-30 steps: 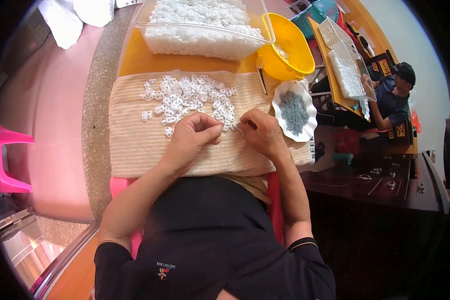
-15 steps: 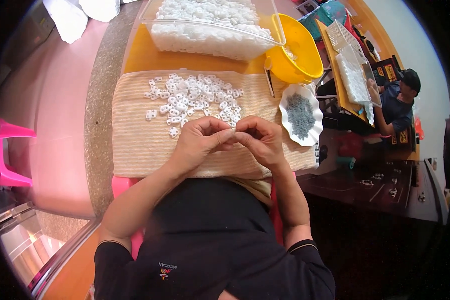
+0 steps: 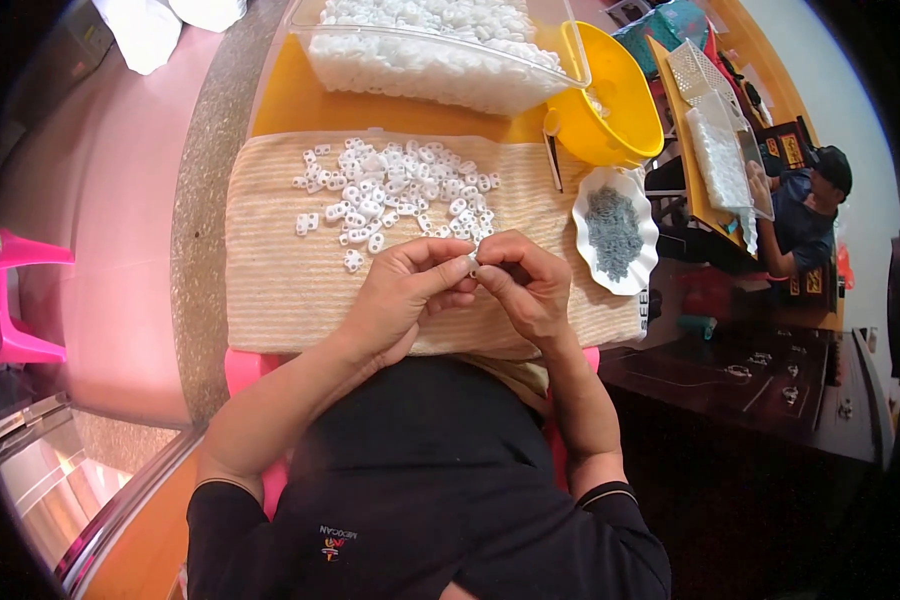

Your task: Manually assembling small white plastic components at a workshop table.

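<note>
Where fingertips (image 3: pixel 457 268) meet, white piece (image 3: pixel 472 263).

Black short-sleeved shirt (image 3: pixel 420 500), small chest logo, bare forearms

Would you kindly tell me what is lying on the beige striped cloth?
On the beige striped cloth lies a scatter of small white plastic pieces. The left hand and right hand cover part of it; anything beneath them is hidden.
</note>
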`<action>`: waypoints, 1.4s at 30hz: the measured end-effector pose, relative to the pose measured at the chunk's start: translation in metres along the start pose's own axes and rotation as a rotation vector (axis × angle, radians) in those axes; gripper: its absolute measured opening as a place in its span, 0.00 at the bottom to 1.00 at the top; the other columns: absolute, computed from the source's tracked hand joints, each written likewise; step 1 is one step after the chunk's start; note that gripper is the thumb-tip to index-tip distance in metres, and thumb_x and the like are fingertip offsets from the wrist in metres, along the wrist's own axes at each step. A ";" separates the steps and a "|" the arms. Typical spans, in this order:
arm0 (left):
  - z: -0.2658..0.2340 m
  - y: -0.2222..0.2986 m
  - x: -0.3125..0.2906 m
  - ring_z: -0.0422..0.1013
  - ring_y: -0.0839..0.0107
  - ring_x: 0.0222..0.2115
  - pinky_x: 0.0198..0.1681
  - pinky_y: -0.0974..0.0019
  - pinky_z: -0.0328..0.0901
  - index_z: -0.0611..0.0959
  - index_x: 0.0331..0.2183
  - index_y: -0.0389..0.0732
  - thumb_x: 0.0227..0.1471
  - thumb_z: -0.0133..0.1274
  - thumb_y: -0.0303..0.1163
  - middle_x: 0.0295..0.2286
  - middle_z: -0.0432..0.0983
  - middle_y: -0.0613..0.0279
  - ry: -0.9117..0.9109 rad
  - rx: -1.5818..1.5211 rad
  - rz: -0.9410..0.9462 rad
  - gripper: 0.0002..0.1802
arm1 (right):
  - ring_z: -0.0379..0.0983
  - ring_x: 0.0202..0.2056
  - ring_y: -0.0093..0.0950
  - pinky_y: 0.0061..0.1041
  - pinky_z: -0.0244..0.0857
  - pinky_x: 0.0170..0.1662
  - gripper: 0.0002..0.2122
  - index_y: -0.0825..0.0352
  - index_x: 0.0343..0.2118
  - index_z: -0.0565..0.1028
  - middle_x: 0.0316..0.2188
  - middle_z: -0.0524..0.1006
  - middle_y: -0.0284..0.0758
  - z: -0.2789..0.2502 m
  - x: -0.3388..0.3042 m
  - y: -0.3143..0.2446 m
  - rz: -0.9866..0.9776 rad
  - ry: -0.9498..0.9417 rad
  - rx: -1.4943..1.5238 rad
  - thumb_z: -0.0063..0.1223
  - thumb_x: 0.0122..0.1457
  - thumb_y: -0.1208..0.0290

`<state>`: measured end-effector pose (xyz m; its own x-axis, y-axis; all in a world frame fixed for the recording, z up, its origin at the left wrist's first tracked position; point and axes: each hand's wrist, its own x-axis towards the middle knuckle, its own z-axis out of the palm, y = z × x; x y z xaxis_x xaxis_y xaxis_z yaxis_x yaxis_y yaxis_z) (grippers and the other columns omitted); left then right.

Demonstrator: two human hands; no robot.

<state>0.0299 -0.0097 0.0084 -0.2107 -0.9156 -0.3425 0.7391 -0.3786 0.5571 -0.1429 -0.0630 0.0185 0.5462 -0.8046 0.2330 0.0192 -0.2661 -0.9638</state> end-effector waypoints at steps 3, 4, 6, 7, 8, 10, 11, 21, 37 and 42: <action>0.001 0.001 -0.001 0.73 0.78 0.32 0.37 0.74 0.72 0.78 0.39 0.35 0.54 0.54 0.27 0.33 0.77 0.63 -0.006 -0.007 -0.018 0.10 | 0.70 0.37 0.22 0.18 0.65 0.40 0.05 0.73 0.35 0.73 0.33 0.74 0.35 0.003 -0.001 -0.002 0.029 0.043 0.047 0.54 0.55 0.83; 0.001 0.002 -0.001 0.74 0.77 0.32 0.37 0.73 0.72 0.78 0.39 0.35 0.54 0.54 0.26 0.33 0.77 0.63 -0.015 -0.003 -0.023 0.10 | 0.70 0.37 0.21 0.18 0.65 0.39 0.05 0.73 0.35 0.73 0.33 0.74 0.35 0.002 -0.002 -0.002 0.072 0.068 0.091 0.54 0.55 0.83; 0.002 0.002 -0.001 0.74 0.76 0.32 0.37 0.73 0.73 0.78 0.40 0.35 0.53 0.54 0.25 0.33 0.77 0.62 -0.031 0.002 -0.041 0.10 | 0.69 0.36 0.20 0.17 0.64 0.38 0.05 0.73 0.35 0.73 0.33 0.73 0.35 0.001 -0.003 -0.001 0.116 0.093 0.135 0.54 0.56 0.83; 0.002 0.002 -0.002 0.74 0.75 0.32 0.37 0.72 0.73 0.78 0.40 0.35 0.53 0.54 0.25 0.33 0.77 0.61 -0.046 0.009 -0.058 0.10 | 0.69 0.36 0.19 0.16 0.64 0.37 0.05 0.73 0.35 0.73 0.33 0.73 0.35 0.000 -0.003 0.002 0.097 0.099 0.107 0.54 0.56 0.83; 0.001 0.001 -0.001 0.74 0.75 0.32 0.37 0.72 0.73 0.78 0.40 0.35 0.53 0.54 0.25 0.33 0.77 0.61 -0.046 0.008 -0.059 0.10 | 0.68 0.35 0.19 0.15 0.63 0.35 0.04 0.73 0.35 0.73 0.33 0.73 0.35 -0.001 -0.003 0.004 0.078 0.106 0.078 0.54 0.56 0.83; -0.001 -0.002 -0.001 0.74 0.75 0.33 0.37 0.72 0.73 0.78 0.40 0.35 0.52 0.55 0.23 0.33 0.76 0.61 -0.094 0.015 -0.079 0.11 | 0.68 0.34 0.18 0.15 0.62 0.34 0.04 0.73 0.35 0.74 0.33 0.73 0.35 -0.002 0.001 0.009 0.002 0.103 0.019 0.54 0.56 0.83; -0.002 -0.002 0.000 0.74 0.75 0.33 0.37 0.72 0.73 0.78 0.40 0.35 0.52 0.55 0.23 0.33 0.76 0.61 -0.093 0.014 -0.080 0.11 | 0.67 0.33 0.18 0.14 0.62 0.33 0.04 0.72 0.35 0.74 0.33 0.73 0.35 -0.001 0.001 0.010 -0.074 0.100 -0.040 0.54 0.56 0.83; -0.001 -0.001 0.000 0.74 0.75 0.33 0.38 0.72 0.72 0.78 0.39 0.35 0.52 0.54 0.23 0.33 0.76 0.62 0.000 -0.009 -0.050 0.10 | 0.69 0.35 0.19 0.14 0.64 0.36 0.06 0.73 0.37 0.74 0.34 0.74 0.35 0.005 -0.003 -0.003 0.115 0.117 0.054 0.52 0.57 0.83; -0.003 -0.004 -0.001 0.75 0.74 0.31 0.38 0.72 0.73 0.78 0.35 0.36 0.51 0.56 0.23 0.30 0.77 0.62 0.047 -0.075 -0.115 0.07 | 0.67 0.33 0.18 0.14 0.62 0.36 0.05 0.72 0.36 0.72 0.33 0.71 0.34 0.007 -0.002 0.011 -0.037 0.112 -0.044 0.50 0.57 0.85; 0.001 -0.003 -0.001 0.75 0.74 0.31 0.38 0.71 0.74 0.78 0.35 0.37 0.50 0.56 0.22 0.31 0.77 0.62 0.050 -0.052 -0.123 0.07 | 0.67 0.33 0.18 0.14 0.62 0.36 0.04 0.72 0.36 0.72 0.34 0.71 0.34 0.006 -0.004 0.009 0.003 0.115 -0.030 0.50 0.58 0.84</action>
<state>0.0268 -0.0075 0.0079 -0.2707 -0.8540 -0.4444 0.7423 -0.4791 0.4686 -0.1396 -0.0591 0.0077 0.4463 -0.8606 0.2451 -0.0086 -0.2780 -0.9605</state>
